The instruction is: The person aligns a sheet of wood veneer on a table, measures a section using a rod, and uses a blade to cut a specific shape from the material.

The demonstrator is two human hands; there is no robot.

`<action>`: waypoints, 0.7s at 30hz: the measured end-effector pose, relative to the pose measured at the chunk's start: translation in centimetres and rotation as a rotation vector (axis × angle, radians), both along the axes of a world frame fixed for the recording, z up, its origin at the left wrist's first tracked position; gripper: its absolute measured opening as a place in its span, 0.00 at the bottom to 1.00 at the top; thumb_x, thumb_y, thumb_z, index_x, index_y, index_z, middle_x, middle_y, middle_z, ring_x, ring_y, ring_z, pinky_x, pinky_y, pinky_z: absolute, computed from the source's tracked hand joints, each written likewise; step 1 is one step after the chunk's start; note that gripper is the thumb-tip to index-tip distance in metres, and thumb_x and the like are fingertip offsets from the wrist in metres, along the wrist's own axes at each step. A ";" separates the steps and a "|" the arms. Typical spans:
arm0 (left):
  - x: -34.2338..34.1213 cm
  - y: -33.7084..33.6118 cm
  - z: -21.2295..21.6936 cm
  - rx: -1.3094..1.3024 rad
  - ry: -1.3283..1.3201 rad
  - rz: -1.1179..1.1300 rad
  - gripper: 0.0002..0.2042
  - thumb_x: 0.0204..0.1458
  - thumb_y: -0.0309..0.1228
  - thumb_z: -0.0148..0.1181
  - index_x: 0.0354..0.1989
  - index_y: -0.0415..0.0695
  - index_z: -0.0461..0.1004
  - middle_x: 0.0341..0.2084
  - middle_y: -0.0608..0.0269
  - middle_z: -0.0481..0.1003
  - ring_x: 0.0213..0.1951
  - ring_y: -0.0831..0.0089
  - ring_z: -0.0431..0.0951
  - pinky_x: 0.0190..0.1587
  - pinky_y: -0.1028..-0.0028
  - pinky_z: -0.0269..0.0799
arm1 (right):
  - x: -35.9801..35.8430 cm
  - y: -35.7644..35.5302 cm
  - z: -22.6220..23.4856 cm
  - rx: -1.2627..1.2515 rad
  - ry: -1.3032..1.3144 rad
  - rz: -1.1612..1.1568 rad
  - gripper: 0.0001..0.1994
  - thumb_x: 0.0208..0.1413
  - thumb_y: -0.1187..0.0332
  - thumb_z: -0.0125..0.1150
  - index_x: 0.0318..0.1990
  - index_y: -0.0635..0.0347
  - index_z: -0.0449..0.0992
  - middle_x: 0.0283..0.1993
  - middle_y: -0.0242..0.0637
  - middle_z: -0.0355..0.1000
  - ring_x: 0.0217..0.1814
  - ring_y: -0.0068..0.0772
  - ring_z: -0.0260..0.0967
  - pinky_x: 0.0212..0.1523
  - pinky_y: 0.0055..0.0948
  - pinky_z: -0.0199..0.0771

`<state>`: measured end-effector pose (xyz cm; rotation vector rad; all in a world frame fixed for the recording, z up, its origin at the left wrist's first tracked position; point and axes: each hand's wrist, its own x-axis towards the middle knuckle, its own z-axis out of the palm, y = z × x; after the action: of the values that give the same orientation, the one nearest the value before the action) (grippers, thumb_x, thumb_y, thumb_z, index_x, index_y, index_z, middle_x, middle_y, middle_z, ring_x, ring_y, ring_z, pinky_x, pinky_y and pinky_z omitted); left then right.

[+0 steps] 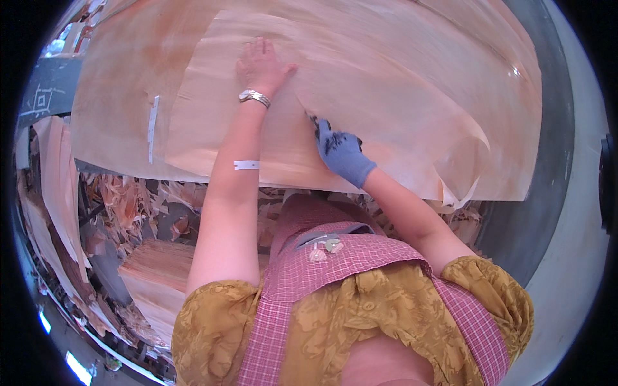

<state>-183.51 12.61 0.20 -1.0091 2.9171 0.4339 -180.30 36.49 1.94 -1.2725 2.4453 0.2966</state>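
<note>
A large thin sheet of pale wood veneer [399, 83] lies spread over a stack of similar sheets. My left hand [261, 64], bare with a metal wristwatch, rests flat on the veneer with fingers together. My right hand [341, 151] wears a blue-grey work glove and sits lower on the sheet beside a curved split [302, 103] in the veneer. Its fingers are curled around something small and dark; I cannot tell what it is. A white strip of tape [246, 165] is stuck on my left forearm.
A white tape strip [153, 125] sits on the lower veneer sheet at left. Veneer scraps and offcuts [129, 199] are piled below the table edge, with a stack of veneer [158, 276] at lower left. A dark grey table rim [553, 161] curves along the right.
</note>
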 end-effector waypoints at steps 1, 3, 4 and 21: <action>-0.2 0.1 -0.2 0.016 0.011 0.022 0.41 0.49 0.56 0.59 0.69 0.50 0.55 0.69 0.62 0.54 0.71 0.63 0.50 0.67 0.49 0.49 | 0.1 1.3 0.9 0.039 -0.068 -0.058 0.17 0.61 0.64 0.47 0.52 0.67 0.60 0.23 0.45 0.76 0.22 0.46 0.77 0.17 0.49 0.72; -0.7 1.4 -0.5 -0.123 0.064 0.096 0.39 0.49 0.55 0.60 0.69 0.52 0.57 0.69 0.60 0.55 0.70 0.60 0.51 0.67 0.48 0.48 | 0.2 4.6 -0.1 -0.016 -0.039 -0.004 0.15 0.62 0.64 0.46 0.50 0.65 0.61 0.21 0.43 0.75 0.20 0.44 0.76 0.16 0.46 0.72; -0.9 2.4 -0.7 -0.192 0.090 0.136 0.38 0.49 0.54 0.60 0.68 0.53 0.58 0.69 0.60 0.55 0.70 0.58 0.52 0.67 0.48 0.48 | 0.2 6.0 -0.5 -0.043 -0.024 0.027 0.14 0.62 0.63 0.45 0.49 0.64 0.62 0.20 0.43 0.75 0.19 0.43 0.76 0.16 0.45 0.71; -3.6 22.9 -5.4 -0.318 0.198 0.000 0.27 0.59 0.49 0.48 0.67 0.62 0.59 0.68 0.63 0.55 0.69 0.54 0.50 0.67 0.40 0.37 | -7.5 23.4 0.5 -0.101 -0.109 0.349 0.10 0.56 0.68 0.51 0.45 0.58 0.65 0.22 0.38 0.74 0.22 0.40 0.76 0.20 0.43 0.70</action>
<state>-187.13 35.52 -5.24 -1.0525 3.2374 0.0716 -187.84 59.89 2.41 -1.7137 2.1643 0.1900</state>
